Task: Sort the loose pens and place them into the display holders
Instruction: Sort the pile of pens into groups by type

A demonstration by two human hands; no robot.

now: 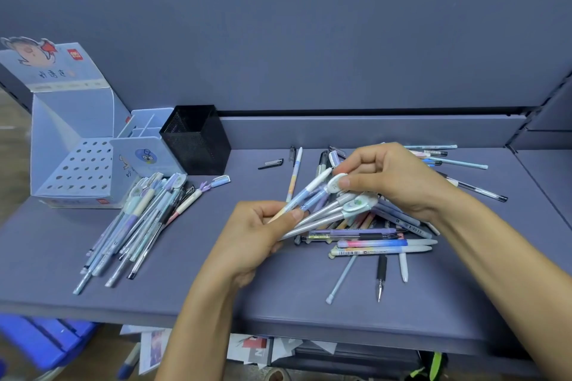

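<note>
Head camera looked down on my two hands over a grey-blue surface (216,288). The fingers of my left hand (263,232) were curled round the lower ends of a small bundle of pens (322,213), thumb pressing them against the forefinger. The bundle slanted up to the right above the surface. It held silver barrels with oval cartoon toppers and one white, blue and orange pen (305,192). My right hand (393,176) pinched one oval topper (336,183) between thumb and fingertips.

Under and behind my right hand lay the loose heap (380,241) of unsorted pens, crossing one another. Two of them carried barcode stickers (349,253), whose digits I could not read. A stray cap (272,163) lay apart to the left of the heap.

At far left stood the cardboard display box (83,170), its sloped panel full of round holes. Its header bore a cartoon figure, a small red logo square (75,55) and dark characters, none legible to me. Just beside it stood a pale divided holder (145,145) printed with a blue bird. The black mesh cup (198,139) stood touching that holder's right side. A sorted pile (139,219) of pens lay fanned on the surface in front of these holders.

Below the surface edge I could see a blue crate (46,340) and scattered papers (247,349).
</note>
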